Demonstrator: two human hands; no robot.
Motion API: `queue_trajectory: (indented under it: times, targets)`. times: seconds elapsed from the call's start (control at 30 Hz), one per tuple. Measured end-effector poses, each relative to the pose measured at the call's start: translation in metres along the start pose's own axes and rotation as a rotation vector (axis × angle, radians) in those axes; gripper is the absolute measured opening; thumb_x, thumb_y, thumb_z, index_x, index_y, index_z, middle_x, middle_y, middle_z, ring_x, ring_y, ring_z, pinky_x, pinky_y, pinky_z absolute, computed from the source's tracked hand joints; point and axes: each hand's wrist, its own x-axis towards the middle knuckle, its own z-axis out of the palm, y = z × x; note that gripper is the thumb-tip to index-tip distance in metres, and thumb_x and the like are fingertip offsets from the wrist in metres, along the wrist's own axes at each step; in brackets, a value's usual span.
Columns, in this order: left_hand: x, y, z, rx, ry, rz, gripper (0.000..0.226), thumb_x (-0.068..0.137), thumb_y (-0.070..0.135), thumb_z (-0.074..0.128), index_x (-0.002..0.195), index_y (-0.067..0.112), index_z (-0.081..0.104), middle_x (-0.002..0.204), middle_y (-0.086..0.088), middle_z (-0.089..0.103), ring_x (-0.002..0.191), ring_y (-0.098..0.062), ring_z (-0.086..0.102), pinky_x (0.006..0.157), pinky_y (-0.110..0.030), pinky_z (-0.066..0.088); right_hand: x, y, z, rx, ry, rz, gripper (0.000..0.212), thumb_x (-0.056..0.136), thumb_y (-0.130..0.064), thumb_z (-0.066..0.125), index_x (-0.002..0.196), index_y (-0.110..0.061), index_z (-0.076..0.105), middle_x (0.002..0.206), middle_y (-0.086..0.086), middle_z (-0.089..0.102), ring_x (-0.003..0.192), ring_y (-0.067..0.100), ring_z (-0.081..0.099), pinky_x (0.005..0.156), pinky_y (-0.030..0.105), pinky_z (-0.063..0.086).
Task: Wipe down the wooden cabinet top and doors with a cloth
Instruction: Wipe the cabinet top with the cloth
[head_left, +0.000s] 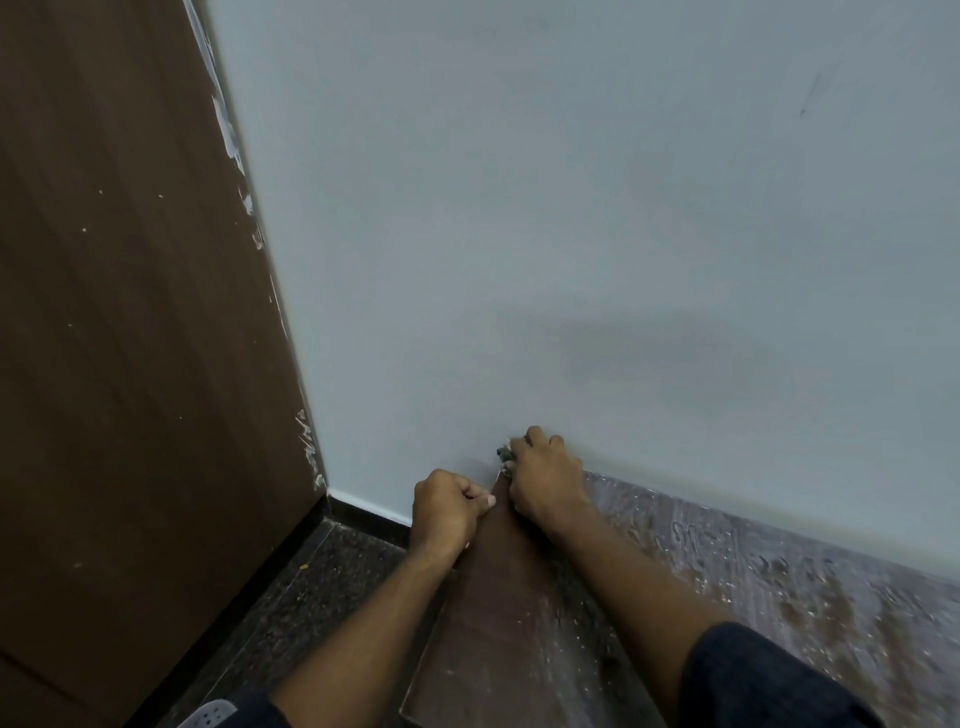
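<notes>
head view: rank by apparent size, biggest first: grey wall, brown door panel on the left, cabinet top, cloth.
1. grey wall, fills most of the frame.
2. brown door panel.
3. cabinet top; partly covered by arms and cut off by the frame, so its ranking against the panel is unsure.
4. cloth, a scrap showing at the right hand.

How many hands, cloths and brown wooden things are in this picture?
Hands: 2, the left hand and the right hand
Cloths: 1, the cloth bunched under the right hand
Brown wooden things: 2, the cabinet top and the tall wooden panel
Total: 5
</notes>
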Motion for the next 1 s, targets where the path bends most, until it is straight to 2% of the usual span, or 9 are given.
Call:
queue_trajectory:
  times: [0.17, 0.23, 0.3, 0.4, 0.53, 0.7, 0.83, 0.9, 1.0]
  targets:
    - [-0.011, -0.015, -0.011, -0.185, 0.013, -0.160, 0.024, 0.084, 0.015, 0.078, 0.064, 0.005, 0.072, 0.058, -0.003, 0.069, 0.046, -0.012, 0.057, 0.048, -0.021, 0.046, -0.064, -0.025, 0.000, 0.064, -0.016, -0.100, 0.037, 0.096, -0.026, 0.049, 0.132, -0.021, 0.054, 0.129, 0.002, 0.047, 0.117, 0.028, 0.047, 0.088, 0.046, 0.048]
    - [-0.020, -0.021, -0.014, -0.247, 0.044, -0.199, 0.027, 0.090, 0.015, 0.072, 0.066, 0.003, 0.070, 0.057, -0.006, 0.067, 0.047, -0.016, 0.057, 0.048, -0.023, 0.047, -0.092, -0.035, 0.002, 0.087, 0.006, -0.134, 0.038, 0.095, -0.027, 0.050, 0.133, -0.021, 0.054, 0.129, 0.001, 0.047, 0.114, 0.027, 0.048, 0.086, 0.045, 0.048]
    - [-0.031, -0.027, -0.018, -0.151, 0.093, -0.180, 0.022, 0.092, 0.018, 0.069, 0.075, 0.005, 0.074, 0.064, -0.004, 0.071, 0.055, -0.015, 0.063, 0.051, -0.021, 0.048, -0.104, -0.040, 0.002, 0.116, 0.016, -0.139, 0.038, 0.095, -0.027, 0.050, 0.133, -0.022, 0.054, 0.129, 0.000, 0.047, 0.115, 0.026, 0.047, 0.088, 0.045, 0.049]
    - [-0.049, -0.025, -0.025, 0.007, 0.090, -0.117, 0.022, 0.090, 0.022, 0.072, 0.075, 0.005, 0.076, 0.074, -0.005, 0.075, 0.068, -0.016, 0.067, 0.053, -0.020, 0.042, -0.098, -0.043, -0.002, 0.125, 0.010, -0.091, 0.038, 0.095, -0.026, 0.051, 0.132, -0.022, 0.056, 0.129, 0.001, 0.048, 0.115, 0.027, 0.047, 0.090, 0.047, 0.048]
    - [-0.068, -0.015, -0.034, -0.043, 0.227, -0.058, 0.023, 0.090, 0.024, 0.073, 0.076, 0.006, 0.073, 0.066, 0.004, 0.065, 0.061, -0.007, 0.058, 0.055, -0.019, 0.039, -0.115, -0.059, -0.005, 0.162, 0.014, -0.038, 0.036, 0.096, -0.028, 0.050, 0.130, -0.021, 0.058, 0.128, 0.002, 0.048, 0.115, 0.027, 0.047, 0.089, 0.048, 0.048]
    - [-0.082, -0.023, -0.045, -0.030, 0.088, -0.071, 0.016, 0.088, 0.021, 0.074, 0.087, 0.006, 0.078, 0.080, 0.000, 0.071, 0.077, -0.016, 0.066, 0.066, -0.020, 0.045, -0.161, -0.075, 0.000, 0.158, 0.010, -0.139, 0.041, 0.094, -0.027, 0.052, 0.135, -0.021, 0.054, 0.131, 0.002, 0.048, 0.116, 0.027, 0.045, 0.090, 0.047, 0.045]
    - [-0.093, -0.024, -0.054, -0.027, 0.107, -0.056, 0.021, 0.088, 0.025, 0.074, 0.082, 0.005, 0.078, 0.077, -0.003, 0.074, 0.071, -0.017, 0.067, 0.061, -0.020, 0.048, -0.161, -0.081, -0.009, 0.154, 0.002, -0.089, 0.042, 0.095, -0.025, 0.051, 0.136, -0.019, 0.054, 0.133, 0.004, 0.048, 0.117, 0.028, 0.044, 0.092, 0.049, 0.043]
    - [-0.096, -0.025, -0.057, -0.021, 0.116, -0.063, 0.031, 0.087, 0.030, 0.076, 0.078, 0.001, 0.076, 0.073, -0.008, 0.073, 0.064, -0.018, 0.062, 0.056, -0.022, 0.046, -0.175, -0.082, -0.008, 0.150, -0.023, -0.158, 0.041, 0.096, -0.027, 0.049, 0.137, -0.019, 0.052, 0.131, 0.004, 0.048, 0.116, 0.027, 0.044, 0.092, 0.049, 0.043]
    - [-0.101, -0.025, -0.060, 0.016, 0.060, -0.050, 0.026, 0.086, 0.029, 0.077, 0.082, 0.004, 0.078, 0.078, -0.008, 0.075, 0.068, -0.015, 0.065, 0.057, -0.018, 0.046, -0.184, -0.075, -0.006, 0.144, -0.036, -0.232, 0.042, 0.097, -0.029, 0.049, 0.138, -0.022, 0.051, 0.131, 0.003, 0.047, 0.116, 0.028, 0.043, 0.091, 0.048, 0.042]
